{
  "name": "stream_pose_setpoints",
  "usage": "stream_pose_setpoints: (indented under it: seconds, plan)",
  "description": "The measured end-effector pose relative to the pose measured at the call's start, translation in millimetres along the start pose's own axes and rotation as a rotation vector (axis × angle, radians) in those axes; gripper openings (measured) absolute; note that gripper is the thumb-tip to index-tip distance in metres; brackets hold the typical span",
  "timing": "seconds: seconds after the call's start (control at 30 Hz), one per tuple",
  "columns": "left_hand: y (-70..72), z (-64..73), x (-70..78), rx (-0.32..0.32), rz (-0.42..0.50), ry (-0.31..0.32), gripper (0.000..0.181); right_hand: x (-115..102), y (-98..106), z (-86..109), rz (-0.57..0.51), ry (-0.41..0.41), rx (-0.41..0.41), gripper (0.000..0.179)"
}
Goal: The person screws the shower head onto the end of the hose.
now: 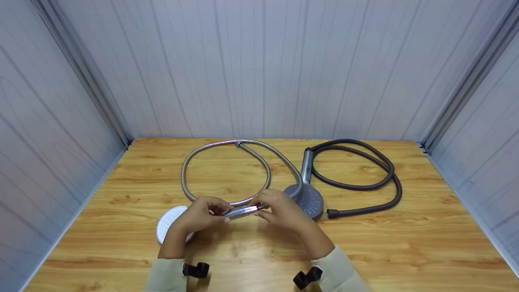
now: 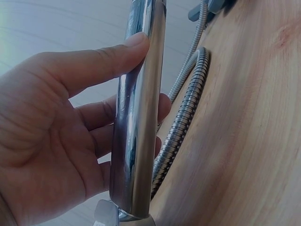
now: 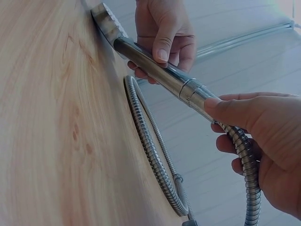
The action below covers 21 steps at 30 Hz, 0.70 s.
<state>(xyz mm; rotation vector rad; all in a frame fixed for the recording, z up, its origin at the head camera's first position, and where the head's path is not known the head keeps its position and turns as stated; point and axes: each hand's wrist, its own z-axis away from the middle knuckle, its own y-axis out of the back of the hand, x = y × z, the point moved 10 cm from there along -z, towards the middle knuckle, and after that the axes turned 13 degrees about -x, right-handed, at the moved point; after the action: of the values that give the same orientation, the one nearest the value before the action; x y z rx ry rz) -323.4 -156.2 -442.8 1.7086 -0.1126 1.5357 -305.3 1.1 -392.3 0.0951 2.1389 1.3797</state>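
My left hand (image 1: 201, 214) grips the chrome handle of a shower head (image 2: 141, 117), thumb on one side and fingers curled behind. Its round white face (image 1: 167, 222) lies low at the left, partly behind my left wrist in the head view. At the handle's other end, my right hand (image 1: 280, 209) pinches the metal end fitting (image 3: 201, 96) of a silver shower hose (image 3: 245, 165). Handle and fitting sit end to end, in line. From there the hose runs down past my right fingers, and its loop (image 1: 183, 174) lies on the table behind both hands.
Right of my hands lies a grey shower head (image 1: 312, 202), its upper edge crossed by the silver hose. A dark hose (image 1: 357, 187) coils from its handle, with a loose end fitting (image 1: 332, 213) near the head. Pale panels (image 1: 259, 69) wall the wooden table (image 1: 405, 247) at back and sides.
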Motion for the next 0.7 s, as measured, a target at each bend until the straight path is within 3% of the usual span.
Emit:
stream_pose_setpoints:
  seconds: [0.7]
  plan:
    - [-1.8, 0.6, 3.4, -0.008, -0.012, -0.015, 0.025, -0.7, -0.9, -0.3, 0.018, -0.012, -0.012, 0.015]
